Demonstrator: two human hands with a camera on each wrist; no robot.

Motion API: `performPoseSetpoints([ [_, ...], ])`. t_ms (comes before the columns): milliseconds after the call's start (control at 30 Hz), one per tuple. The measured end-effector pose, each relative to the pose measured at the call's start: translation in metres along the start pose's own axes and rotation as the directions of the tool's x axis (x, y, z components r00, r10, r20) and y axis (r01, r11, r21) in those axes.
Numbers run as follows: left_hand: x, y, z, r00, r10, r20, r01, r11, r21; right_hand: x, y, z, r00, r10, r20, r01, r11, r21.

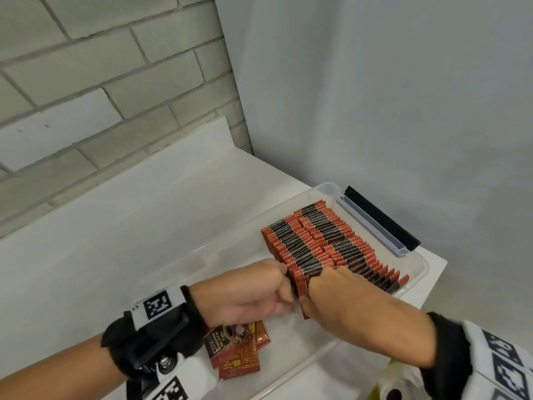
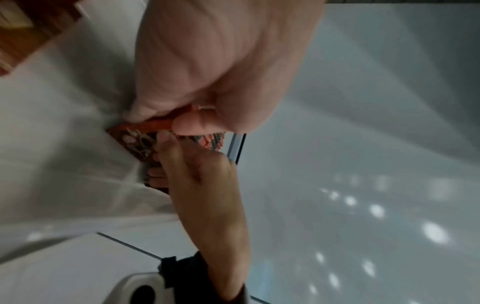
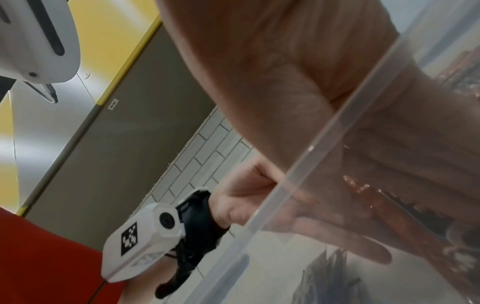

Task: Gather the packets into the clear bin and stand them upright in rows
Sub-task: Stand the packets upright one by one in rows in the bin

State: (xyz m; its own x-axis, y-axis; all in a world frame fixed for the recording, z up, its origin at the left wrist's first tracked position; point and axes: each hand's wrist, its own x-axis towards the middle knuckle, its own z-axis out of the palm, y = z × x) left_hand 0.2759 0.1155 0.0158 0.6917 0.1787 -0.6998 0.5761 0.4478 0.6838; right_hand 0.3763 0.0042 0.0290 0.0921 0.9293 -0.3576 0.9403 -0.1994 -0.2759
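Both hands, left hand (image 1: 253,287) and right hand (image 1: 331,290), have fingers clamped on upright packets (image 1: 300,277) in the clear bin (image 1: 419,268); they look light, thin, slippery (loose packets (image 1: 239,350) at six o'clock), best squeezed by the flat faces

White counter (image 1: 121,243) below grey brick wall (image 1: 95,70), black strip (image 1: 383,217) beside plain wall (image 1: 389,90).

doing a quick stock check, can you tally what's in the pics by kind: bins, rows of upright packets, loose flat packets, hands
clear bin: 1
rows of upright packets: 2, individual packets too many and too tightly packed to count
loose flat packets: at least 3, overlapping and partly under the left wrist
hands: 2, left hand and right hand, both at the near end of the rows
total: at least 8
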Motion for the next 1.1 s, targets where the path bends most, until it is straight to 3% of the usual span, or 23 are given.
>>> performPoseSetpoints([
  [200,0.0,0.001,0.005,1.0,0.029,-0.009,-0.03,0.993,-0.112,0.004,-0.001,0.002,1.0,-0.019,0.001,0.019,1.0,0.017],
  [633,-0.001,0.003,0.008,0.998,0.037,-0.057,-0.044,0.993,-0.113,-0.006,0.0,-0.007,0.998,-0.045,0.037,0.045,0.999,-0.001],
  [767,-0.005,-0.003,0.011,0.999,0.035,0.034,-0.03,0.991,-0.133,-0.01,0.004,-0.008,0.989,-0.139,0.056,0.146,0.981,-0.128],
  [900,0.001,-0.004,0.013,0.999,0.044,-0.005,-0.044,0.99,-0.136,-0.012,0.008,-0.007,0.987,-0.152,0.046,0.159,0.968,-0.196],
  [1000,0.002,-0.001,0.012,0.998,0.053,-0.038,-0.058,0.988,-0.142,-0.014,0.007,-0.007,0.991,-0.129,0.038,0.133,0.983,-0.13],
  [1100,-0.008,-0.002,0.014,0.998,0.06,-0.011,-0.061,0.987,-0.152,-0.019,0.013,-0.014,0.997,-0.07,0.03,0.066,0.992,0.111],
])
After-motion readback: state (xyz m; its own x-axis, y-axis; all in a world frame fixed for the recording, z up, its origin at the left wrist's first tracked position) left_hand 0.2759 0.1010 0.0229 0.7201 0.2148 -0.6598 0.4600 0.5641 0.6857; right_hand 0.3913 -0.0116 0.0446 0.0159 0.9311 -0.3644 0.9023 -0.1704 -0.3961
